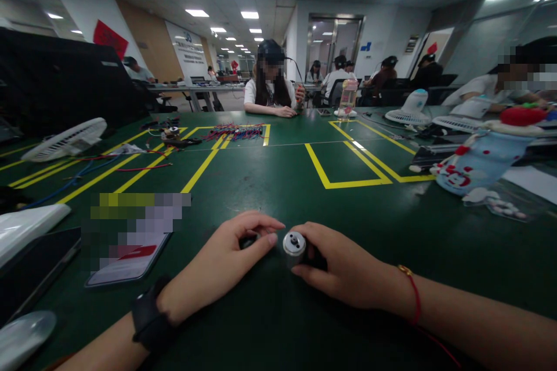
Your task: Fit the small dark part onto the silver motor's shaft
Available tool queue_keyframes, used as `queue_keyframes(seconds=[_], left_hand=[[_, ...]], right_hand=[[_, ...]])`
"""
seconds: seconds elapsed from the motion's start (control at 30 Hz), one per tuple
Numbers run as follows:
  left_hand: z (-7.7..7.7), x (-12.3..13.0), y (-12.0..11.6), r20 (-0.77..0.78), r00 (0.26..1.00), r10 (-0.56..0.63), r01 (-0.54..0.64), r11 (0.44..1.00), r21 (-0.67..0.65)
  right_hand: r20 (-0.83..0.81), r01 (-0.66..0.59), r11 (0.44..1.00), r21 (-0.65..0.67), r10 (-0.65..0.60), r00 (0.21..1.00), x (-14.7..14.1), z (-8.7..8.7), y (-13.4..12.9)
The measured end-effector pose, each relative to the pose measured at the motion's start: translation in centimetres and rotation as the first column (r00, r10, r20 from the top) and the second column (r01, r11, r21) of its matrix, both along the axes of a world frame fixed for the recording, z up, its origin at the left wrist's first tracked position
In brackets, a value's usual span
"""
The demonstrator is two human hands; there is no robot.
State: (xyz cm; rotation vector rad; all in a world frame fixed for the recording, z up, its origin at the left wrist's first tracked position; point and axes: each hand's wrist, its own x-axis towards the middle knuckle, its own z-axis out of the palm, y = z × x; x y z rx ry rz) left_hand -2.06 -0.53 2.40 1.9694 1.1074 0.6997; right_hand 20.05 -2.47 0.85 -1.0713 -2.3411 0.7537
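Near the table's front edge, my right hand (343,261) wraps round a silver metal cylinder (294,246), which stands upright with its round top, small central stub and dark holes facing up. Just left of it, my left hand (235,255) is curled, its thumb and forefinger tips pointing at the cylinder with a small gap between hand and metal. Within the left hand's curl a small dark item (249,240) shows; it is mostly hidden by the fingers and too dark to make out.
A phone (130,261) lies left of my left forearm. Loose wires (237,132) lie farther back on the green table (261,185) with yellow tape marks. At right stand a blue decorated cup (483,162) and white fans (409,116). A person (270,90) sits opposite.
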Motion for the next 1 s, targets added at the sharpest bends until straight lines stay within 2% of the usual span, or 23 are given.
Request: queue_keyframes(seconds=[0.1, 0.27, 0.43, 0.57, 0.7, 0.87, 1.0], left_hand=[[0.6, 0.7, -0.7, -0.004, 0.998, -0.062, 0.062, 0.994, 0.089], [0.6, 1.5, -0.9, 0.046, 0.997, -0.057, 0.049, 0.984, 0.172], [0.7, 1.8, -0.6, 0.081, 0.996, -0.026, 0.012, 0.985, 0.17], [0.8, 1.0, -0.5, 0.098, 0.995, 0.013, -0.027, 0.989, 0.146], [0.2, -0.3, 0.1, -0.008, 1.0, 0.003, -0.002, 0.992, 0.126], [-0.9, -1.3, 1.0, -0.217, 0.972, -0.094, 0.126, 0.983, 0.135], [-1.2, -1.4, 1.2, -0.273, 0.953, -0.132, 0.175, 0.975, 0.14]], right_hand=[[-0.002, -0.004, 1.0, 0.01, 0.004, 1.0, 0.0, -0.1, 0.0], [-0.01, -0.005, 1.0, 0.019, 0.005, 1.0, -0.1, -0.2, 0.0], [-0.017, -0.01, 1.0, 0.021, 0.01, 1.0, -0.2, -0.2, 0.1], [-0.009, -0.005, 1.0, 0.007, 0.005, 1.0, -0.1, -0.1, 0.0], [0.003, -0.007, 1.0, -0.004, 0.007, 1.0, 0.0, 0.1, 0.0], [0.013, 0.004, 1.0, -0.011, -0.004, 1.0, 0.0, 0.1, 0.1], [0.013, 0.009, 1.0, -0.019, -0.008, 1.0, 0.0, 0.0, 0.0]])
